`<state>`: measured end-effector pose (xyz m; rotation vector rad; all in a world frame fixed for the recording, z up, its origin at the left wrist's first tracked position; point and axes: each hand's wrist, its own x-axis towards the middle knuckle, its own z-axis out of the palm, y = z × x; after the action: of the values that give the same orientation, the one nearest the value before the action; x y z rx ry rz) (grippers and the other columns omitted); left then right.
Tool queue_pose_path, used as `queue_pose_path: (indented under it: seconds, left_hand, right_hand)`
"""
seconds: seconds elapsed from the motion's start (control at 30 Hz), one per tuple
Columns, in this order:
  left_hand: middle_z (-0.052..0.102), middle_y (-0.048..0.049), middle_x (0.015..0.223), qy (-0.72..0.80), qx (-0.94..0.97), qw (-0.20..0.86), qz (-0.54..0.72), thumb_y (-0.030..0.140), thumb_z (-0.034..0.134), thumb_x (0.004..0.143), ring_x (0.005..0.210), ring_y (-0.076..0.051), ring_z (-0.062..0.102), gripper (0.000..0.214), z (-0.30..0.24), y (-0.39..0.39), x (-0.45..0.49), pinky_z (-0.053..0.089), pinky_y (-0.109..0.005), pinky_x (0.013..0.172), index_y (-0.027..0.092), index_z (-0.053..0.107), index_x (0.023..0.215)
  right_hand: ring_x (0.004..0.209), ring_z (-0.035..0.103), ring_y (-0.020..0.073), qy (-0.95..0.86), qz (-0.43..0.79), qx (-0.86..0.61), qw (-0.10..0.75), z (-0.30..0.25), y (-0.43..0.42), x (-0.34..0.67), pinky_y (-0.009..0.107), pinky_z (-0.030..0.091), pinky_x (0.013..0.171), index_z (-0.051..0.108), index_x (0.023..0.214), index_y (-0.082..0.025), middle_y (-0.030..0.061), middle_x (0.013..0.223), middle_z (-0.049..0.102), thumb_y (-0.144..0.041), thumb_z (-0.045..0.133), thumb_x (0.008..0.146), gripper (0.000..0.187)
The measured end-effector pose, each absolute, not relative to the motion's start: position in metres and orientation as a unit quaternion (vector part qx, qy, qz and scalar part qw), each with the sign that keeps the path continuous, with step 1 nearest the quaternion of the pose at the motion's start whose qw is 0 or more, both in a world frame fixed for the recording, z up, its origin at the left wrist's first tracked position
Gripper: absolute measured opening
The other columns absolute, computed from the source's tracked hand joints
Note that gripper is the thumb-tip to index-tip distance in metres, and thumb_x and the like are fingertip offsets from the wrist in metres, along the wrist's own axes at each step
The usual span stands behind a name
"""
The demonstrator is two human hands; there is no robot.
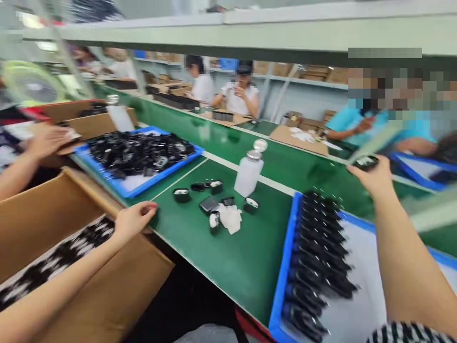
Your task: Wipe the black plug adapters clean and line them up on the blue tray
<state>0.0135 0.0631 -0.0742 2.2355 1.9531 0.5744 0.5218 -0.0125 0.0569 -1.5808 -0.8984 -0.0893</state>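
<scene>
My left hand (134, 221) is by the front edge of the green table (200, 252), above a cardboard box. Its fingers are curled in, and whatever they may hold is hidden. At the right my right hand (378, 176) is raised and grips a small rounded black casing (366, 163). Below it stands a blue-rimmed tray (285, 267) with black parts (317, 247) set in rows. Mid-table lie several black-and-white pieces (181, 194), a crumpled white tissue (230, 217) and a dark square piece (208, 205). Behind them stands a white pump bottle (248, 174).
Another blue tray (130, 190) is heaped with black parts. The open cardboard box (107, 290) at lower left holds black and white parts. A co-worker's hand (48, 140) is at far left. A shelf beam (228, 35) crosses overhead; more people sit across the table.
</scene>
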Motion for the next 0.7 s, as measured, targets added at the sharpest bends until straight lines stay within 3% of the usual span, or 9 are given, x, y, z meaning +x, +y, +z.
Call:
queue_pose_path:
  seconds: [0.07,0.13,0.2,0.27,0.37,0.5,0.6,0.7]
  left_hand:
    - [0.057,-0.0016,0.07,0.591,0.767,-0.001,0.251,0.029,0.035,0.074,0.067,-0.018,0.054,0.02,-0.067,0.065,0.016,0.043,-0.032,0.059,0.023,0.053,0.08]
    - [0.055,-0.0023,0.079,0.49,0.806,-0.062,0.325,0.026,0.035,0.075,0.079,-0.019,0.051,0.019,-0.053,0.062,0.029,0.042,-0.035,0.07,0.026,0.049,0.087]
    - [0.052,-0.0026,0.087,0.347,0.854,-0.097,0.376,0.021,0.039,0.074,0.086,-0.019,0.048,0.021,-0.037,0.05,0.055,0.039,-0.036,0.075,0.027,0.046,0.092]
    - [0.052,-0.0029,0.088,0.184,0.895,-0.097,0.395,0.016,0.046,0.07,0.083,-0.017,0.048,0.024,-0.024,0.031,0.09,0.04,-0.033,0.071,0.025,0.045,0.092]
    - [0.052,-0.0044,0.093,-0.011,0.933,-0.035,0.358,0.016,0.048,0.068,0.085,-0.015,0.047,0.023,-0.014,-0.012,0.145,0.039,-0.031,0.07,0.019,0.046,0.091]
    - [0.052,-0.0033,0.1,-0.171,0.938,-0.005,0.301,0.018,0.041,0.073,0.092,-0.016,0.043,0.013,-0.015,-0.071,0.183,0.033,-0.036,0.077,0.018,0.05,0.082]
    - [0.054,-0.0035,0.091,-0.278,0.927,-0.011,0.252,0.015,0.036,0.075,0.082,-0.015,0.045,0.015,-0.021,-0.091,0.174,0.032,-0.037,0.076,0.019,0.051,0.074]
    - [0.053,-0.0028,0.072,-0.273,0.947,0.001,0.171,0.016,0.037,0.074,0.066,-0.012,0.043,0.015,-0.024,-0.085,0.144,0.033,-0.033,0.071,0.018,0.051,0.07]
  right_hand:
    - [0.069,0.043,0.0105,-0.364,-0.061,-0.715,0.595,0.058,-0.042,0.53,0.028,0.03,0.074,0.046,0.076,-0.016,-0.004,0.07,0.044,-0.002,0.07,0.044,0.043]
    - [0.064,0.043,0.0092,-0.357,-0.047,-0.71,0.606,0.054,-0.065,0.525,0.027,0.031,0.069,0.043,0.082,-0.015,-0.0056,0.068,0.045,-0.004,0.069,0.044,0.047]
    - [0.064,0.045,0.0091,-0.305,-0.012,-0.678,0.668,0.042,-0.087,0.51,0.026,0.032,0.066,0.042,0.082,-0.016,-0.0053,0.069,0.047,-0.008,0.067,0.05,0.042]
    - [0.069,0.048,0.0103,-0.232,0.028,-0.647,0.726,0.024,-0.11,0.489,0.025,0.034,0.063,0.042,0.078,-0.017,-0.0041,0.072,0.048,-0.014,0.062,0.057,0.029]
    - [0.067,0.05,0.0116,-0.152,0.091,-0.639,0.748,-0.01,-0.138,0.455,0.024,0.038,0.057,0.041,0.071,-0.017,-0.0027,0.069,0.049,-0.023,0.051,0.065,0.013]
    - [0.062,0.051,0.0102,-0.029,0.135,-0.626,0.768,-0.039,-0.149,0.422,0.019,0.038,0.051,0.043,0.068,-0.016,-0.0017,0.066,0.049,-0.023,0.048,0.065,0.009]
    - [0.053,0.047,0.0097,0.004,0.128,-0.642,0.756,-0.041,-0.142,0.408,0.019,0.033,0.042,0.045,0.065,-0.015,0.0003,0.063,0.049,-0.023,0.048,0.063,0.009]
    - [0.049,0.044,0.0114,0.009,0.116,-0.664,0.739,-0.033,-0.136,0.404,0.023,0.03,0.04,0.045,0.062,-0.015,0.0026,0.061,0.047,-0.026,0.051,0.06,0.013]
